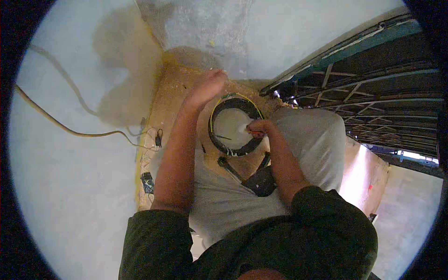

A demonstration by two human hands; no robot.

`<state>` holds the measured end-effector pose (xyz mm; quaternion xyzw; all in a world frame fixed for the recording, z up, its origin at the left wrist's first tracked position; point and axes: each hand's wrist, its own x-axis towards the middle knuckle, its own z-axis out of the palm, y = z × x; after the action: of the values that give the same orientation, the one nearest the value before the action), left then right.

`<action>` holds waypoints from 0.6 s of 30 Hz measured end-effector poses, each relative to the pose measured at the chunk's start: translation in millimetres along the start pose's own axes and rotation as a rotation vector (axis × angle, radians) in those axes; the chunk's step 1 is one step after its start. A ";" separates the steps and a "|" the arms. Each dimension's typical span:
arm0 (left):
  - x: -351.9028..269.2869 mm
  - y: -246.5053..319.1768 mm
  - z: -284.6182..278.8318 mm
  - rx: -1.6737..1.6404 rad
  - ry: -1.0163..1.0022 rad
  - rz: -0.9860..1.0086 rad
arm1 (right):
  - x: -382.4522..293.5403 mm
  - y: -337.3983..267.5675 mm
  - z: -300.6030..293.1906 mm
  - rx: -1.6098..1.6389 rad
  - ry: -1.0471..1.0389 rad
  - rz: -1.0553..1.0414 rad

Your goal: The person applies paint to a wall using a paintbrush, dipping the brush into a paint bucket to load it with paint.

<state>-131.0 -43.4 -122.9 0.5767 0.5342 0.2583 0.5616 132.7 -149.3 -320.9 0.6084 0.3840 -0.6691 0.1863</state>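
Note:
A round black bucket (235, 152) with a pale, whitish content stands on the floor between my knees. A yellow-green band or cord runs along its rim. My right hand (258, 128) is closed on a red-handled tool (257, 133) at the bucket's right edge; the tool's far end cannot be made out. My left hand (210, 85) is raised above and to the left of the bucket, near the wall corner, its fingers blurred and partly hidden. A dark thin stick (222, 137) shows at the left in the bucket.
Pale walls meet beyond the bucket. A cable (84, 134) comes from the left to a small black adapter (158, 138) on the floor. A dark object with metal legs (260, 182) lies between my legs. A metal lattice structure (350, 87) stands at the right.

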 end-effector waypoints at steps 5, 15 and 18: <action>-8.6 -1.6 -4.7 0.319 -0.030 0.046 | 92.0 55.9 18.4 0.565 -0.144 -0.217; -45.3 18.9 -14.1 0.854 -0.124 0.355 | 207.9 78.5 27.0 0.883 -0.141 -0.044; -34.7 20.9 -18.2 0.791 -0.390 -0.073 | 215.9 83.0 31.0 0.905 -0.139 -0.086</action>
<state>-150.8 -63.9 -88.8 0.7660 0.4961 -0.0995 0.3966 130.2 -177.9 -552.5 0.5659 0.0647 -0.8157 -0.1006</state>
